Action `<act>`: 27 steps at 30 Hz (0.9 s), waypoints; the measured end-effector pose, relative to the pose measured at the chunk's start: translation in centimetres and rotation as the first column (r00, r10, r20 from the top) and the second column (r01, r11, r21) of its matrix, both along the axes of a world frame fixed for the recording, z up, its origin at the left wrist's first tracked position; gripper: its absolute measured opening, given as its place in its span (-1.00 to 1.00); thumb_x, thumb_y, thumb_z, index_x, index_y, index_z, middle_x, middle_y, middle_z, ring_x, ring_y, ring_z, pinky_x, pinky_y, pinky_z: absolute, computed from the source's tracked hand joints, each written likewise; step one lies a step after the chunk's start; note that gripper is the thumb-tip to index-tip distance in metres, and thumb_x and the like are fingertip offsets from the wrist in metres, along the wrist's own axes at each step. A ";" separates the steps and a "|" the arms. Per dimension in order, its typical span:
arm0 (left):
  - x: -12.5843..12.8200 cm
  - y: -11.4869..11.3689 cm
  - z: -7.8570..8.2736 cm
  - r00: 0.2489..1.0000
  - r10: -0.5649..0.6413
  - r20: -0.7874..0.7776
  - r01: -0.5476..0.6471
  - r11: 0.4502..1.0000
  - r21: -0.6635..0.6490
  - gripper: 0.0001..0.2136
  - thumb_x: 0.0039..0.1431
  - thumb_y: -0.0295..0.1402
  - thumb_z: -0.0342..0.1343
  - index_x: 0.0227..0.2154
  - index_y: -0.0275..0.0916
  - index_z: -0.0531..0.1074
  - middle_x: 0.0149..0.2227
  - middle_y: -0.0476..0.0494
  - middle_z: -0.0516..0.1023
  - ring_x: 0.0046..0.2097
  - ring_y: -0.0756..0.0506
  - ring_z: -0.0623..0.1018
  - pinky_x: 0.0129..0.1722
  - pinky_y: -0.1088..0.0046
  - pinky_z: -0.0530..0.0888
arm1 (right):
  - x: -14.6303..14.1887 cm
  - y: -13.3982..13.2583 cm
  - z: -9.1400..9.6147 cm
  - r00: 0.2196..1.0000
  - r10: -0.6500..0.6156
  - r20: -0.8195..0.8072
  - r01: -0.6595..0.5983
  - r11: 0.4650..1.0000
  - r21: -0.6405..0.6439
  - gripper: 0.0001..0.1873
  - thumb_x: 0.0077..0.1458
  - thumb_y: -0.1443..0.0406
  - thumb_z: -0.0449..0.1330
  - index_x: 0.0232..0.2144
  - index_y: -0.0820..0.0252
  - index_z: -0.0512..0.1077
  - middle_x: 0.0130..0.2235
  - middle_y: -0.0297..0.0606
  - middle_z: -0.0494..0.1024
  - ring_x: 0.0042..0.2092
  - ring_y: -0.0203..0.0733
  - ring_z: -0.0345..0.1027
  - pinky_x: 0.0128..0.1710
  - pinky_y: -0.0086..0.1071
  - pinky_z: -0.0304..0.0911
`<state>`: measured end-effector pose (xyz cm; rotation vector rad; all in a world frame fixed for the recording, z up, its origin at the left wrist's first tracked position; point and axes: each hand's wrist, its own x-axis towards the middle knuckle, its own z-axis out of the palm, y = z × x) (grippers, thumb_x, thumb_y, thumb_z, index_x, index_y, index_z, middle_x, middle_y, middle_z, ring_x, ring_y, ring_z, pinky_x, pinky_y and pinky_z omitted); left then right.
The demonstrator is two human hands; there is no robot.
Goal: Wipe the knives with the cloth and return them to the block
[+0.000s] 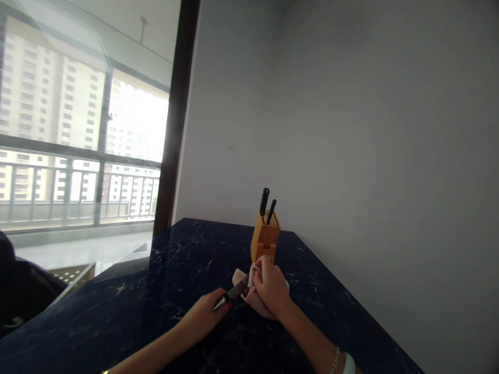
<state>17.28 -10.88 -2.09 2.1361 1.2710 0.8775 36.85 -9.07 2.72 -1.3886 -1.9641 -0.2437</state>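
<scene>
Two-handed over veined dark-blue table (195,259), beside grey wall (370,156): grips knife (233,292) in left hand (206,310), clasps cloth (260,305), apparently round it, in right hand (272,290); faces knife block (259,238), with window (136,114) to left.

This looks like a home: a knife block (265,236) stands on a marbled table (191,270) just beyond the right hand (271,285); well left of the left hand (206,310), glass (128,62) shows a balcony railing (68,187) and tower blocks (54,93).
</scene>
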 end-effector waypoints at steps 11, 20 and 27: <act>0.0 0.0 -0.1 1.000 -0.008 0.004 0.008 1.000 0.012 -0.87 0.07 -0.35 -0.08 -0.43 -0.24 0.34 -0.49 0.02 0.42 -0.42 -0.01 0.41 -0.44 0.57 0.26 | 3.4 2.6 -0.4 0.952 -0.258 -0.165 0.249 0.966 -0.074 -0.87 0.16 0.24 -0.15 -0.30 0.12 0.15 -0.44 -0.33 0.47 -0.42 -0.20 0.37 -0.49 -0.44 -0.02; 0.0 -0.1 0.2 1.000 -0.001 0.018 0.001 1.000 -0.001 -0.87 0.07 -0.34 -0.10 -0.42 -0.22 0.33 -0.48 0.03 0.41 -0.42 -0.01 0.40 -0.43 0.58 0.27 | 2.5 1.9 -0.4 0.964 -0.231 -0.129 0.230 0.973 -0.023 -0.93 0.10 0.31 -0.08 -0.31 0.12 0.15 -0.46 -0.36 0.46 -0.41 -0.24 0.37 -0.47 -0.45 -0.02; 0.1 -0.1 -0.1 0.999 0.011 0.041 -0.010 1.000 -0.019 -0.85 0.08 -0.30 -0.09 -0.41 -0.23 0.33 -0.46 0.03 0.42 -0.40 -0.01 0.40 -0.42 0.58 0.27 | 2.9 2.0 -0.2 0.945 -0.256 -0.203 0.259 0.966 -0.013 -0.88 0.14 0.26 -0.13 -0.32 0.13 0.16 -0.45 -0.35 0.46 -0.41 -0.22 0.37 -0.48 -0.44 0.01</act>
